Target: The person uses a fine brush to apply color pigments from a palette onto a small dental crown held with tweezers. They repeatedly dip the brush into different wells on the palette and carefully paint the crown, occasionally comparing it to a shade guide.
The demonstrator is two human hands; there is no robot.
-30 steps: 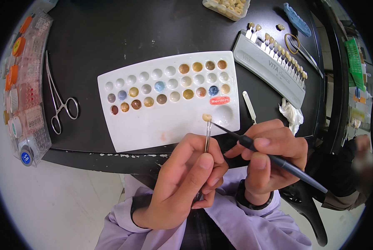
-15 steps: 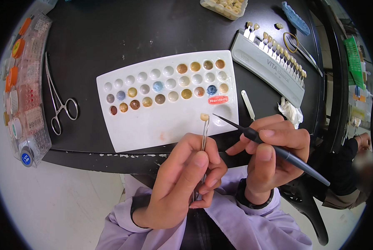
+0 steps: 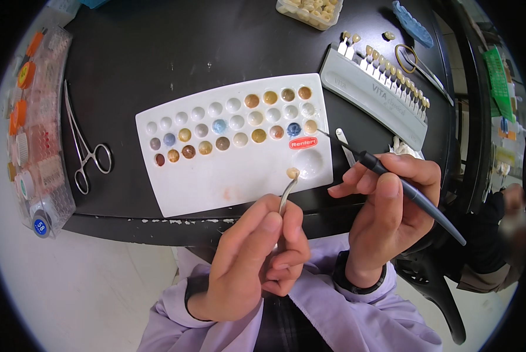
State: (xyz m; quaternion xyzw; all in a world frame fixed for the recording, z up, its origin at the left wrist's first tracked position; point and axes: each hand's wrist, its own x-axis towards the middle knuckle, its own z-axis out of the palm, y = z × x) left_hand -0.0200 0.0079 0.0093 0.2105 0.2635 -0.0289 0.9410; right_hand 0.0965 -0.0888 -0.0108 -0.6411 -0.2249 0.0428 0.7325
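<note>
My left hand is closed around slim metal tweezers, whose bent tips hold a small cream dental crown. The crown hangs over the lower right of a white porcelain palette, beside its large round well. Between the fingers of my right hand is a dark fine-tipped brush. Its thin tip reaches the palette's right edge, by a cream-coloured paint well; whether it touches the paint I cannot tell. Rows of small wells hold brown, ochre, blue and whitish colours.
A grey tooth shade guide lies right of the palette, with a white stick and crumpled tissue below. Locking forceps and a clear box of capped jars are at left. A tub of teeth stands at the back.
The brush tip has moved away from the crown, up and right to the palette's edge. My left hand has shifted slightly left, and the crown sits a little lower and is turned.
</note>
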